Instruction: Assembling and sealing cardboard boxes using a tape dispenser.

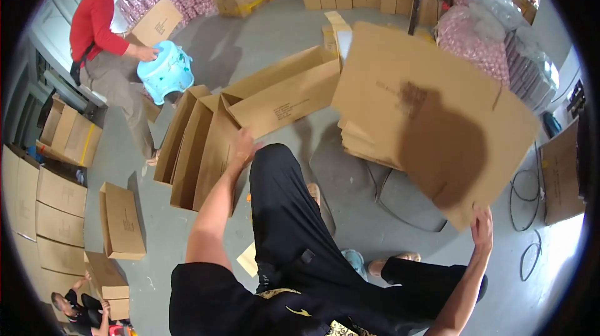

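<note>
My right hand grips the near corner of a large flat cardboard carton, which is raised and tilted at the right. A dark shadow falls across this carton. My left hand, slightly blurred with its fingers apart, is at the near end of a long, narrow cardboard box. It seems to touch the box's edge, but the contact is not clear. Beside that box stand more long, narrow open boxes, side by side. Under the raised carton lies a stack of flat cardboard.
A person in a red top at the far left carries a light blue plastic stool. Another person works at lower left beside stacked cartons. Pink-filled bags stand far right. Black cable lies on the floor.
</note>
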`<state>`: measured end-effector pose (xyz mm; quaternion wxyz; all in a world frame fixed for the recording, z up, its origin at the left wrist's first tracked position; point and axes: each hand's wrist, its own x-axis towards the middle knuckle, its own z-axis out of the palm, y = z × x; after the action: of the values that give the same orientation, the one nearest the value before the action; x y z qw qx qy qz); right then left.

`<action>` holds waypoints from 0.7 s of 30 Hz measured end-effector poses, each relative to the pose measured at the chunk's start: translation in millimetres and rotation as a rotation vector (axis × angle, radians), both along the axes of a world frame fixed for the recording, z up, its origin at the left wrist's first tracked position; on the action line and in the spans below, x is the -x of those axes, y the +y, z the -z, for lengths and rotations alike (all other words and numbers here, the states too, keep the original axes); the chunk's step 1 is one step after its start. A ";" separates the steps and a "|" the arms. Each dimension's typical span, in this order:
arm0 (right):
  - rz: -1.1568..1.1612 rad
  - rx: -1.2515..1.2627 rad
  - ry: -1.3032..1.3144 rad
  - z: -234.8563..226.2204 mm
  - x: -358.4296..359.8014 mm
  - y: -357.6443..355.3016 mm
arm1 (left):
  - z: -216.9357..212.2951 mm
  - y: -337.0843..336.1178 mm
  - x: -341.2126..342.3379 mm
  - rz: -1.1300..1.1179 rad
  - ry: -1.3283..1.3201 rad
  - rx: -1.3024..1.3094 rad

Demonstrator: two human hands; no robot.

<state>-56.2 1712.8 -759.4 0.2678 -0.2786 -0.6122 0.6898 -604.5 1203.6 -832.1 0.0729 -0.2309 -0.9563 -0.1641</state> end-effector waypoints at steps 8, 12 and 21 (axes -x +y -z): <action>0.079 0.008 -0.372 106.5 -96.5 -24.7 | 37.3 -331.6 -32.1 -0.741 -0.206 -0.020; 0.176 -0.495 -0.761 122.0 -93.6 50.6 | 38.9 -292.7 19.2 -0.609 -0.457 0.015; 0.440 -0.278 -0.873 179.4 -34.5 73.5 | 1.9 -206.9 115.9 -0.750 0.733 0.388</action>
<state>-21.7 1786.3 -938.8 0.1606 -0.6251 -0.6799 0.3481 -720.4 996.8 -834.1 0.4100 0.0742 -0.8977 0.1431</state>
